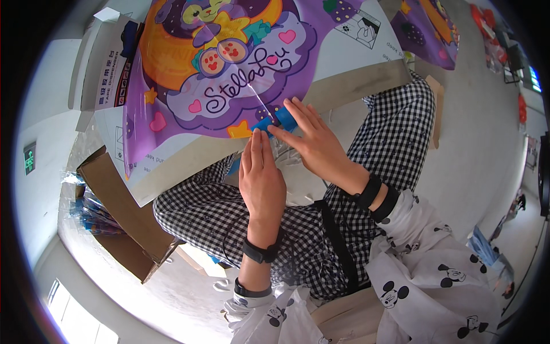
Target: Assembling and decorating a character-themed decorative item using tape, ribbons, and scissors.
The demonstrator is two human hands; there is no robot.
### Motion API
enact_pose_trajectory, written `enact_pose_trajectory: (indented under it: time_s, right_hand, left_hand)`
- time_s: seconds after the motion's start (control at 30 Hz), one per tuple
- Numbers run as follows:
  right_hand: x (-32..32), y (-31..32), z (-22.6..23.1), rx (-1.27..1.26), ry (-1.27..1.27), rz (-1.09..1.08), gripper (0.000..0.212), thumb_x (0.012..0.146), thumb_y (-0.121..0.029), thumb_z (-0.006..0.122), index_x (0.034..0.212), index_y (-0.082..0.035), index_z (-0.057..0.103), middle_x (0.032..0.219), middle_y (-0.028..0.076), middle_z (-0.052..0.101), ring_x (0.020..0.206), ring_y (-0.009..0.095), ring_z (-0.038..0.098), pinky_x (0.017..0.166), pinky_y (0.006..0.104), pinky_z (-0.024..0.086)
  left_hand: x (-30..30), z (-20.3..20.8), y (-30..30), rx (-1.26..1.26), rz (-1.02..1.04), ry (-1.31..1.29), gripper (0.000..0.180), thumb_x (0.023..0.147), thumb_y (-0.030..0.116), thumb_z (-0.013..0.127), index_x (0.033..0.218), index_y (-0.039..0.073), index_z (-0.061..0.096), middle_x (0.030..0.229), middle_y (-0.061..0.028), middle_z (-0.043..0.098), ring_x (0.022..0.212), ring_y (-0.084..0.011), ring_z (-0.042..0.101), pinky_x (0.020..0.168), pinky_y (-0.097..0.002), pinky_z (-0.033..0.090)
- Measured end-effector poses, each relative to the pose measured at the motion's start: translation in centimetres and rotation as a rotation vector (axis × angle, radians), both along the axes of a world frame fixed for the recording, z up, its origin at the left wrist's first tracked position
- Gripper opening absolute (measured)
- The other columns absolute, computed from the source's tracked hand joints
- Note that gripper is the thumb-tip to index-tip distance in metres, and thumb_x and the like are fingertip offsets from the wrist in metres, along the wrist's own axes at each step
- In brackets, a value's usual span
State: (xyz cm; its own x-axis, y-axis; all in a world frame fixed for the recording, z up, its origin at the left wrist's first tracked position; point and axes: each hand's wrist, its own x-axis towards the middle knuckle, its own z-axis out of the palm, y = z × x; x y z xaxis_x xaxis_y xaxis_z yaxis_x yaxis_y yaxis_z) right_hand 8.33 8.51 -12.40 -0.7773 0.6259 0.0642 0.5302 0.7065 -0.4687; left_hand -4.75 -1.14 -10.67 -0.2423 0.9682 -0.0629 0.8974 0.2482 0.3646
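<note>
A purple plastic sheet [172,124], glossy like a foil balloon and printed with a cartoon animal, moon and stars, lies across the table before me. At its near edge is a blue strip [285,117], partly hidden by my fingers. A thin white line [260,98] runs over the print down to this strip. My left hand [261,186] has its fingers stretched out side by side, their tips at the strip's left end. Flat and spread, the fingers of my right hand [317,141] touch the strip's right part.
White printed paper [349,71] lies beneath the sheet on the table [366,90]. A tape dispenser box [109,74] stands at the left. An opened cardboard box [123,209] is on the lower left, beside clear-wrapped packs [98,213]. Another purple printed sheet [427,37] hangs at the right.
</note>
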Motion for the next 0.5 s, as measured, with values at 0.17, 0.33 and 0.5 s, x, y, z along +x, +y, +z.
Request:
enact_pose_trajectory:
  time_s: [0.17, 0.33, 0.5]
  right_hand:
    - [-0.05, 0.01, -0.07, -0.005, 0.018, -0.003, 0.051, 0.080, 0.001, 0.059, 0.130, -0.013, 0.062, 0.148, 0.025, 0.036, 0.141, 0.040, 0.032, 0.115, 0.0521, 0.030]
    - [-0.06, 0.04, -0.02, -0.032, 0.023, -0.006, 0.051, 0.080, 0.001, 0.059, 0.129, -0.013, 0.062, 0.148, 0.024, 0.036, 0.142, 0.039, 0.032, 0.115, 0.0526, 0.029]
    - [-0.01, 0.05, 0.08, -0.025, 0.019, -0.004, 0.051, 0.080, 0.002, 0.059, 0.129, -0.013, 0.062, 0.148, 0.024, 0.036, 0.141, 0.039, 0.032, 0.115, 0.0527, 0.030]
  left_hand:
    - [-0.03, -0.12, -0.01, -0.003, -0.008, 0.023, 0.061, 0.075, -0.007, 0.052, 0.136, -0.005, 0.048, 0.142, -0.0147, 0.048, 0.128, -0.0309, 0.047, 0.103, -0.0396, 0.044]
    - [0.11, 0.00, -0.03, -0.001, -0.010, 0.048, 0.056, 0.080, -0.004, 0.052, 0.136, -0.005, 0.049, 0.141, -0.0143, 0.049, 0.129, -0.0294, 0.048, 0.104, -0.0392, 0.043]
    - [0.17, 0.05, 0.01, -0.009, -0.010, 0.066, 0.051, 0.085, 0.000, 0.053, 0.135, -0.005, 0.050, 0.140, -0.0140, 0.050, 0.130, -0.0282, 0.048, 0.104, -0.0387, 0.043]
